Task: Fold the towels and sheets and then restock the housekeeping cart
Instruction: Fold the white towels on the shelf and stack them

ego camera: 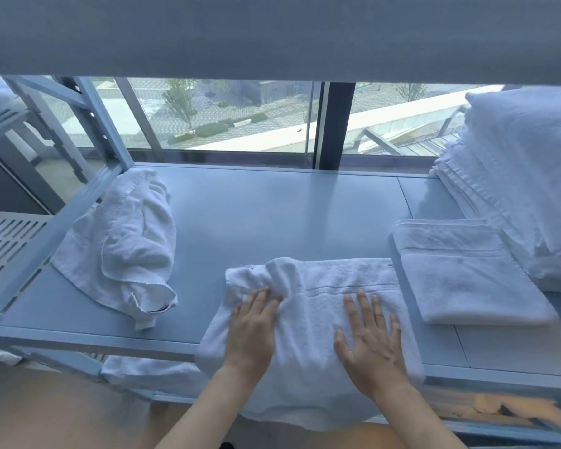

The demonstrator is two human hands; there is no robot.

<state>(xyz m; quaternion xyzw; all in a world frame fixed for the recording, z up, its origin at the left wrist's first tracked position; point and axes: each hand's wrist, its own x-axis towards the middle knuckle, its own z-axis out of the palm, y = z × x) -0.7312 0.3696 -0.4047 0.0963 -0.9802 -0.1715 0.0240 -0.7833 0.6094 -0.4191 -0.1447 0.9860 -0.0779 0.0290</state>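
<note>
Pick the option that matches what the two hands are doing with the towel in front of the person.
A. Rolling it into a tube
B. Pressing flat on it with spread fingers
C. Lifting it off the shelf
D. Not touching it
B: the left hand and right hand both lie flat, fingers spread, on the towel, which rests on the shelf.

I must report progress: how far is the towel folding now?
Done: one folded towel beside a stack at right. In hand: left hand and right hand press flat on the half-folded towel. Left: the crumpled towel; no cart restocking shows.
</note>
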